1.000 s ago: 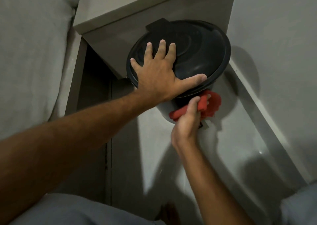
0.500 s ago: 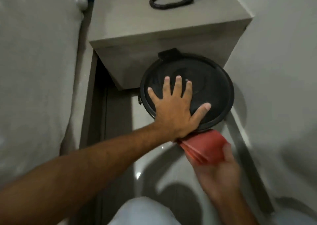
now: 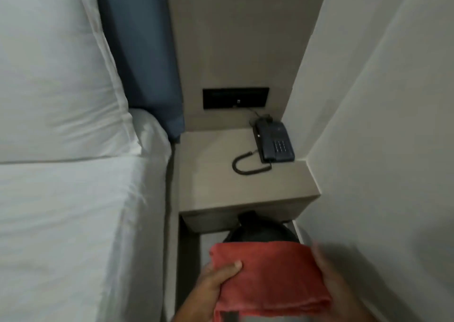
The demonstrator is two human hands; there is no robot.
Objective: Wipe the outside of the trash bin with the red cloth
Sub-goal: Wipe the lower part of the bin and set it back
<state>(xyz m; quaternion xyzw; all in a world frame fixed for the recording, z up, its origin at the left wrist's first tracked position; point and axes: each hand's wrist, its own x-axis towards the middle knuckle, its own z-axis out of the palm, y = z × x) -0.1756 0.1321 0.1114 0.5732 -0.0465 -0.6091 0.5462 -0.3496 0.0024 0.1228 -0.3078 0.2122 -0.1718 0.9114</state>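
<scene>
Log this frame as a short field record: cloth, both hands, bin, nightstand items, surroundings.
cloth: folded red cloth, held in front of the camera, hiding most of the bin
left hand: left hand grips the cloth's left edge, thumb on top
right hand: right hand at the cloth's right edge, motion-blurred
bin: round black lidded trash bin on the floor, partly under the nightstand; neither hand visibly on it
nightstand: beige nightstand bearing a dark corded telephone
surroundings: white bed on the left
</scene>
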